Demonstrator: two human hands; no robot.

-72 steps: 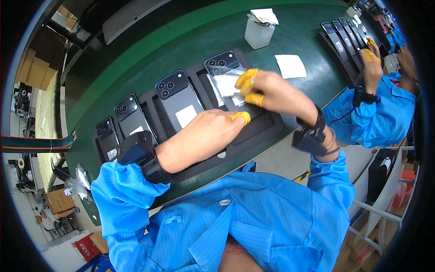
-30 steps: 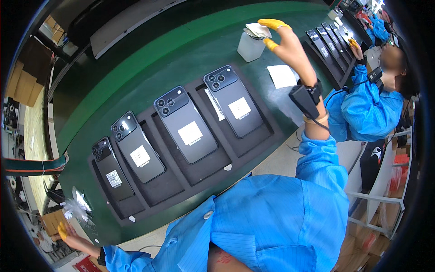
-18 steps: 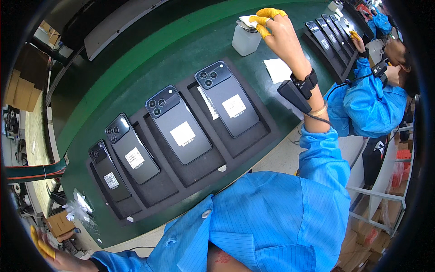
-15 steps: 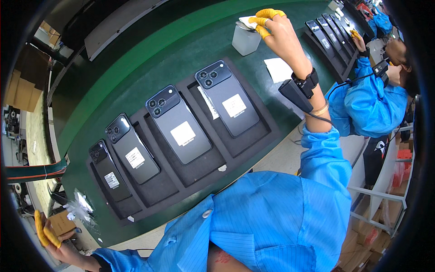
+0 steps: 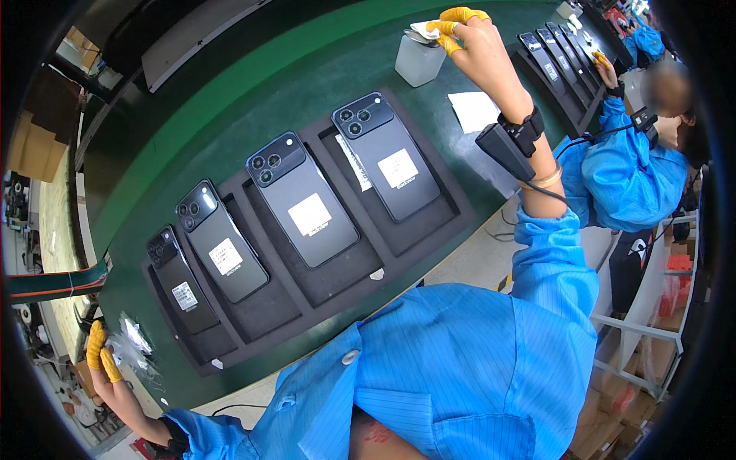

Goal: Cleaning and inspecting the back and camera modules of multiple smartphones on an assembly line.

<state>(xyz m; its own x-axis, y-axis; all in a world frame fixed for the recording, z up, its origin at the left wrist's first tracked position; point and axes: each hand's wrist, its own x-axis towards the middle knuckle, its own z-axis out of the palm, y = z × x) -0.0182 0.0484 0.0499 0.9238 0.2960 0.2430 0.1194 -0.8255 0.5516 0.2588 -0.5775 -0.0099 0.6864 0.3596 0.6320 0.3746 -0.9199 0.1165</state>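
My right hand [image 5: 481,52], in yellow finger cots, pinches a folded white wipe [image 5: 426,31] at the top of a translucent square bottle [image 5: 419,63]. At the table's left edge, my left hand [image 5: 107,366] has its yellow-covered fingers stretched out beside crumpled clear plastic [image 5: 132,343]; I see nothing held in it. Between the hands lies a dark compartmented tray [image 5: 330,295]. Several dark smartphones rest in it back side up, each with a pale label, among them the rightmost phone [image 5: 418,195] and the leftmost phone [image 5: 201,313].
A white sheet [image 5: 473,112] lies on the green table [image 5: 307,96] right of the tray. At the far right, a co-worker in a blue smock [image 5: 636,184] reaches to another phone tray [image 5: 566,115]. Cardboard boxes [image 5: 34,149] stand at the left.
My left hand has moved up and a little right, closer to the clear plastic. My right hand stays at the bottle with the wipe. The view has shifted slightly.
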